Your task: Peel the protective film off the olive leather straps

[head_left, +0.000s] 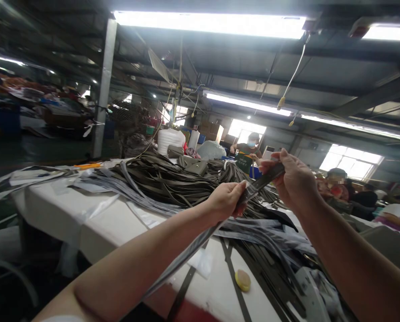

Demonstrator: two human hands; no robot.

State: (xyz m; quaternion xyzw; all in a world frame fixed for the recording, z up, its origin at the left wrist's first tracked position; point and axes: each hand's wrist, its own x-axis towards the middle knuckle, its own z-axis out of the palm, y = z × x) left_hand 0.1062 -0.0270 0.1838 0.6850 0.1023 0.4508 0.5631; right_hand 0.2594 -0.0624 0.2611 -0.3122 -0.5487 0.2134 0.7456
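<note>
Holds a dark strip [263, 181] slantwise above the counter [112, 228], near the middle, raised over the piled material. Grips its lower part in the left hand [228, 199], with fingers [239, 189] closed around it; pinches its upper end in the right hand [295, 176], likewise closed, with thumb uppermost. Trails a grey band [186, 258] from under the left hand down past the near edge. Faces a heap of dark straps [159, 179] spread toward the far edge, with grey strips [142, 196] along its near side. Has a round yellow-rimmed pad [243, 280] toward the near edge, just beside a dark strap, and an orange item [87, 166] near the far left corner. Looks across the far edge toward a masked person [248, 150]
</note>
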